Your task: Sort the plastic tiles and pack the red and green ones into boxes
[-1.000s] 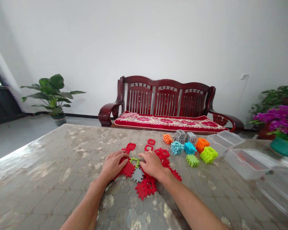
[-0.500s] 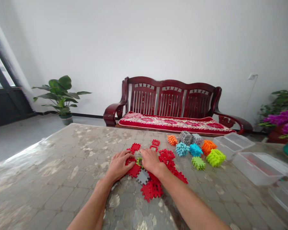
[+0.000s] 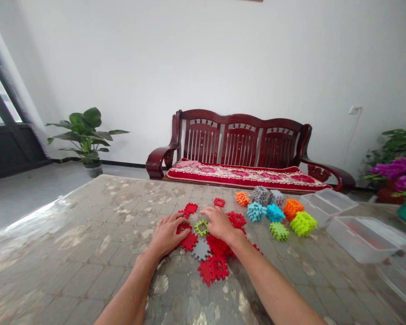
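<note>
My left hand (image 3: 169,233) lies palm down over red interlocking toy tiles (image 3: 189,242), its fingers stretched out and touching the left side of the pile. My right hand (image 3: 218,224) hovers or rests over more red tiles (image 3: 219,247), fingers extended to the left; whether it touches them I cannot tell. Between the hands lies a lime-green frame-shaped tile (image 3: 201,228) with a square hole. A grey tile (image 3: 201,250) sits just nearer to me. Red tiles (image 3: 213,269) lie closest to me, and a small red tile (image 3: 219,202) lies beyond my right hand.
Stacked tiles stand to the right on the table (image 3: 122,253): orange (image 3: 293,208), blue (image 3: 256,211), grey (image 3: 261,195) and lime green (image 3: 303,223). Clear plastic boxes (image 3: 362,239) stand farther right. Behind the table is a wooden bench (image 3: 242,135).
My right hand has shifted to the right, off the lime-green frame tile, which now shows fully. It now covers the red tile that lay beyond it. My left hand has stayed in place.
</note>
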The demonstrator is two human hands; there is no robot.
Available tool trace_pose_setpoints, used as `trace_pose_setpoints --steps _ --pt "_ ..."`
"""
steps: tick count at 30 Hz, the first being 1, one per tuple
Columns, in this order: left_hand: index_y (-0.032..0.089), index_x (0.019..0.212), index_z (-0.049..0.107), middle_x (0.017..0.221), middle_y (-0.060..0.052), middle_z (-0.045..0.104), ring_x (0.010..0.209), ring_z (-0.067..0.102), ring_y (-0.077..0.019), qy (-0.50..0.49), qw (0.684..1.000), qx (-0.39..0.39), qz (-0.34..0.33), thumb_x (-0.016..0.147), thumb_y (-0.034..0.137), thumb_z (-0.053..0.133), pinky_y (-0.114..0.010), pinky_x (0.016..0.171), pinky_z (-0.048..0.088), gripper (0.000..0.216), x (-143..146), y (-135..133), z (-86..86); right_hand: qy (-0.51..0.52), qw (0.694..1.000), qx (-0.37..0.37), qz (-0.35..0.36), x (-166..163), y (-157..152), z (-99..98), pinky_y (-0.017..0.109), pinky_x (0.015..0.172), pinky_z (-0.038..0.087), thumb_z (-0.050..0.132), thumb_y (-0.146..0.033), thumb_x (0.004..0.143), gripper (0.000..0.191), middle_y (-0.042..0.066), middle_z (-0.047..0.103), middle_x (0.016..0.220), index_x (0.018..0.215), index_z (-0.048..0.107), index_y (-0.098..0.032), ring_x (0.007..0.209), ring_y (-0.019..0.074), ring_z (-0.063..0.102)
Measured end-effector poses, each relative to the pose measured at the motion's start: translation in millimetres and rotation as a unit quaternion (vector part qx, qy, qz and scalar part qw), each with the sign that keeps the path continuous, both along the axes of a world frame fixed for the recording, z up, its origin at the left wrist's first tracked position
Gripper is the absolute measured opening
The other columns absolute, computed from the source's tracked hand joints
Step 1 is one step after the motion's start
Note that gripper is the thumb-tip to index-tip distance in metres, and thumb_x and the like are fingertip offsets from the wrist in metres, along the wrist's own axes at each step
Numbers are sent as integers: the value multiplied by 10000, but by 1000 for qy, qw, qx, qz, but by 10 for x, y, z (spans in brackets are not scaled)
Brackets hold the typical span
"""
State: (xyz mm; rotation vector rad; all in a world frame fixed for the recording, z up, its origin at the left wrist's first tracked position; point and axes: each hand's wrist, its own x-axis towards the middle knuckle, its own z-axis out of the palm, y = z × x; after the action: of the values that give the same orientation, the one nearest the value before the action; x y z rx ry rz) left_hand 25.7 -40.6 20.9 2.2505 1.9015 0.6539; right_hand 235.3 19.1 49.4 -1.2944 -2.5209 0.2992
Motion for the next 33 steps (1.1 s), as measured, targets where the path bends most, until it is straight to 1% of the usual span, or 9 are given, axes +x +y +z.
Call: trace_pose_setpoints --steps 3,6,10,15,19,23,27,30,33 --pt "328 1061 698 1323 -12 627 1250 545 -250 2 1000 3 -1 858 406 552 -451 1077 355 261 -7 10 -17 -22 996 -39 74 -3 26 -1 328 1030 400 568 -46 664 607 44 642 1309 1237 639 -233 1209 216 563" --pt "331 1067 699 1319 -13 630 1244 549 -253 3 1000 9 0 854 398 558 -454 1073 359 264 -9 15 -32 -51 993 -66 87 -31 20 45 309 928 456 573 -82 688 569 47 684 1230 1229 643 -247 1128 230 616" --pt "335 1061 703 1309 -10 636 1233 558 -254 -2 1000 13 1 855 401 557 -454 1068 367 261 -10 15 -42 -113 987 -54 102 -76 -57 129 293 834 481 603 -119 690 443 50 716 1121 1110 681 -239 1044 241 648" --pt "331 1057 705 1318 -12 630 1241 555 -255 -9 1000 10 -1 863 407 541 -455 1076 365 265 -15 18 -39 -118 990 -24 66 -146 -154 136 325 950 444 557 -139 780 420 98 668 1220 1189 635 -199 1143 239 598" --pt "324 1055 705 1325 -17 626 1246 551 -259 -12 1000 4 -3 857 395 542 -457 1081 359 267 -18 21 -27 -105 994 3 30 -163 -193 124 332 987 421 563 -177 803 398 123 671 1197 1195 626 -173 1149 244 587" --pt "333 1058 704 1324 -11 627 1246 550 -265 -10 1000 -3 3 863 398 529 -465 1073 362 269 -25 32 -28 -54 997 38 -38 17 -227 169 294 970 419 434 -93 855 423 103 684 1170 1227 611 -187 1125 201 598" --pt "339 1050 708 1315 -11 636 1239 556 -267 -10 1000 -3 1 870 416 526 -469 1067 363 267 -29 48 -43 43 993 38 -103 300 -260 192 268 1006 400 456 -76 843 411 51 683 1204 1179 647 -216 1146 170 586" --pt "337 1041 712 1302 -15 644 1228 564 -265 -8 1000 3 3 870 418 528 -461 1061 370 263 -24 48 -45 57 993 4 -107 380 -297 163 290 1001 412 498 -144 859 378 22 685 1218 1190 645 -247 1133 175 594" --pt "330 1036 711 1300 -19 645 1225 566 -263 -3 1000 8 5 874 417 524 -464 1058 373 262 -16 38 -37 24 997 -6 -78 279 -343 140 306 974 427 545 -208 846 337 26 703 1180 1157 668 -254 1106 196 602"
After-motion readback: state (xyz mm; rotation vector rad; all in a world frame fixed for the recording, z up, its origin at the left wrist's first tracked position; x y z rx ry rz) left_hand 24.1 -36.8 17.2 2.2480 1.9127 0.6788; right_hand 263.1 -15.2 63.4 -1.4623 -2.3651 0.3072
